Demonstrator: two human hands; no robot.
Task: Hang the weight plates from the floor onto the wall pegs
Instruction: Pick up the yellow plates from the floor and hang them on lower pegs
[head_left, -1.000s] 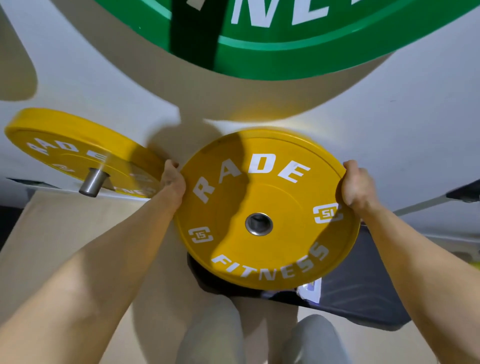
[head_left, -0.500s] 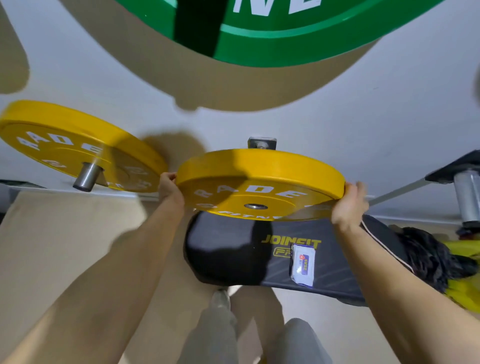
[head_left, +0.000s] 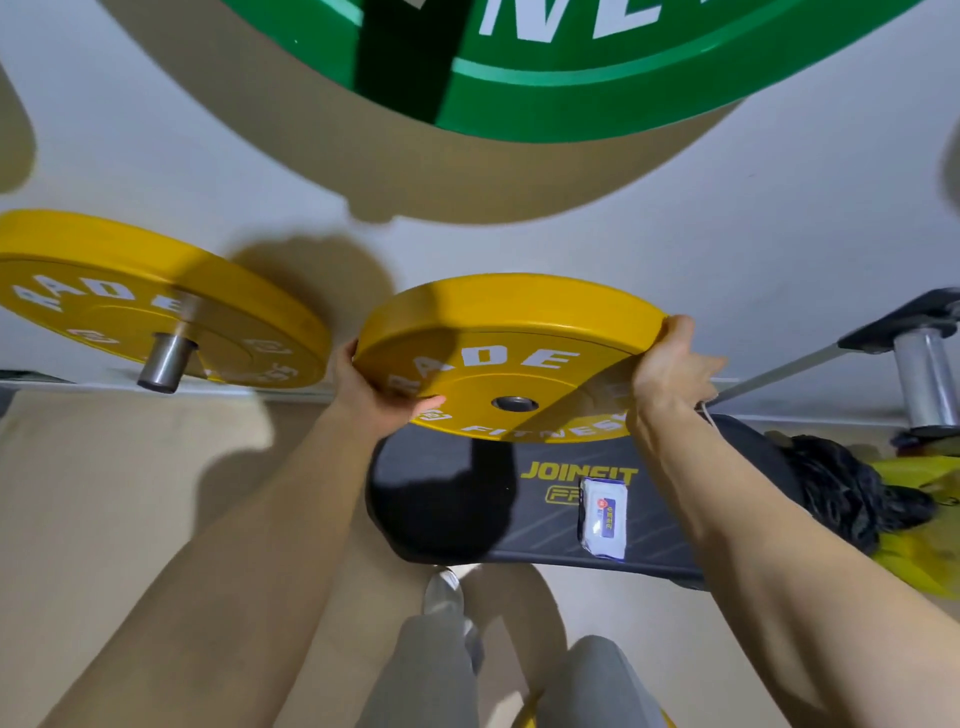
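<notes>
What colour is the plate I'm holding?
The held plate is yellow with white lettering; head view.

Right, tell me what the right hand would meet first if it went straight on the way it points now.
Probably the bare white wall. The right hand grips the round yellow rubber weight plate by its rim and points at it; nothing else shows in that line, though depth is unclear.

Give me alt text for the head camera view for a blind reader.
A left hand and a right hand grip a yellow weight plate by opposite edges, near a white wall. Left of it a second yellow plate hangs on a steel peg; a green plate is above, a black pad below.
</notes>
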